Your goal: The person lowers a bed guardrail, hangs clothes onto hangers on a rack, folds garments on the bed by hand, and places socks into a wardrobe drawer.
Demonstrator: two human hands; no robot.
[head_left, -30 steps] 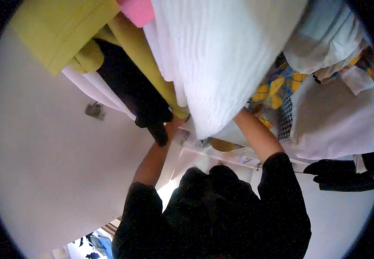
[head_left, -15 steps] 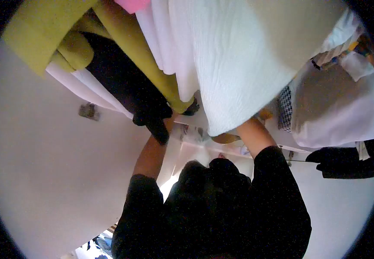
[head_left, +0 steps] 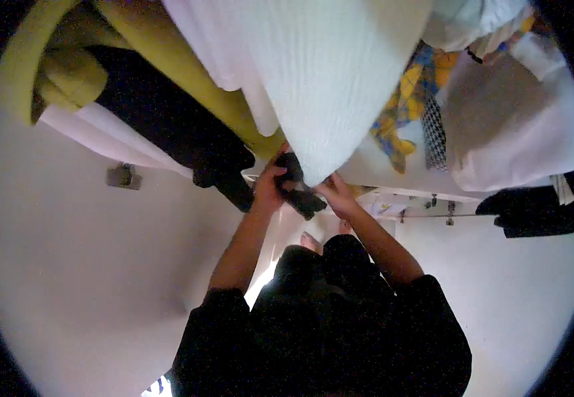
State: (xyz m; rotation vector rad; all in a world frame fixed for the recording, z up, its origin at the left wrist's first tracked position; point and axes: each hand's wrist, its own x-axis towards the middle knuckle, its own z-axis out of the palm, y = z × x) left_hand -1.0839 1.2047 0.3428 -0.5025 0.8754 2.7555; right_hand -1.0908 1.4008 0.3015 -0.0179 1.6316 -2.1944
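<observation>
A small bunched dark cloth item (head_left: 308,204) is between my hands, low in the middle; its exact kind is not clear. My left hand (head_left: 271,188) is closed round its left side. From the right, my right hand (head_left: 338,196) pinches at its other edge, with its fingertips partly behind the lower corner of a hanging white ribbed garment (head_left: 326,86). To the left of that garment hang a yellow-green garment (head_left: 187,59) and a black one (head_left: 161,112), whose lower end comes down near my left wrist.
A yellow and blue checked cloth (head_left: 406,99), a houndstooth cloth (head_left: 435,135) and a pale garment (head_left: 498,126) hang at right. Black clothing (head_left: 538,212) sits beyond them. A metal hinge (head_left: 124,176) is on the white panel (head_left: 68,264) at left. My bare feet (head_left: 310,241) show below.
Both hands, earlier hidden behind the garments, have come into view with the dark cloth between them. The hanging clothes have shifted up and left in view, revealing the checked cloth.
</observation>
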